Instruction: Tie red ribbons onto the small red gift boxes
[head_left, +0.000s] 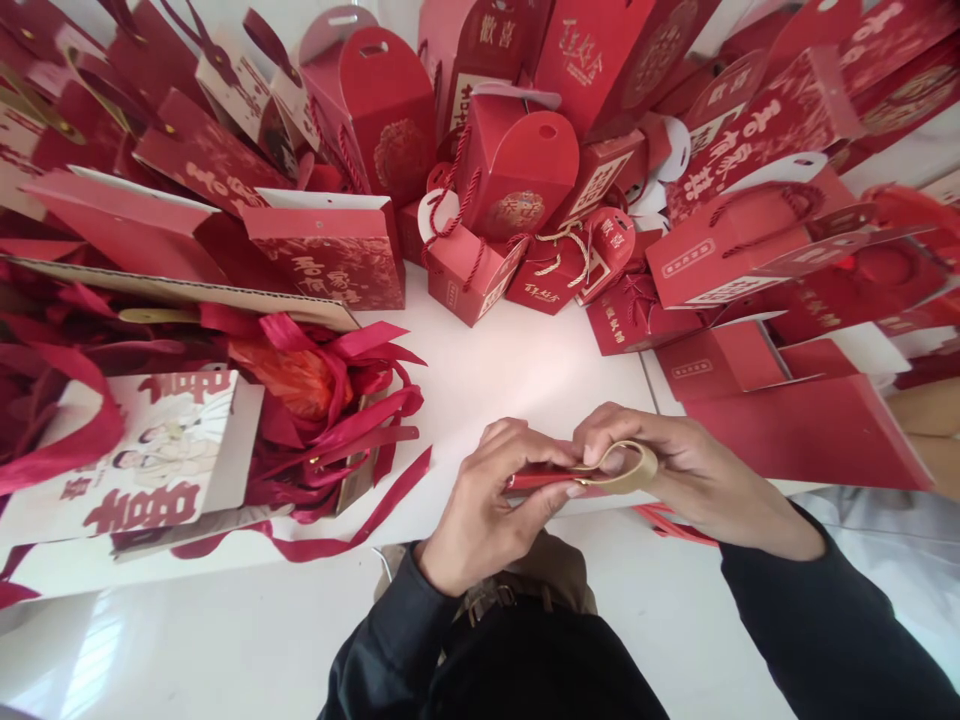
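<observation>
At 9 o'clock on the white bench (480,370) sits a heap of dark pink ribbons (382,412). Next comes the left hand (487,495), closed on a thin red bag (536,478) between its thumb and fingers. The bag lies at about 3 o'clock from that hand — its long side seems to run from 9 to 3. A gold strap (646,470) loops out at the bag's 3 o'clock end, and the right hand (681,462) is nearer to it — its fingers pinch the strap. Small red boxes (469,262) stand at 12 o'clock.
</observation>
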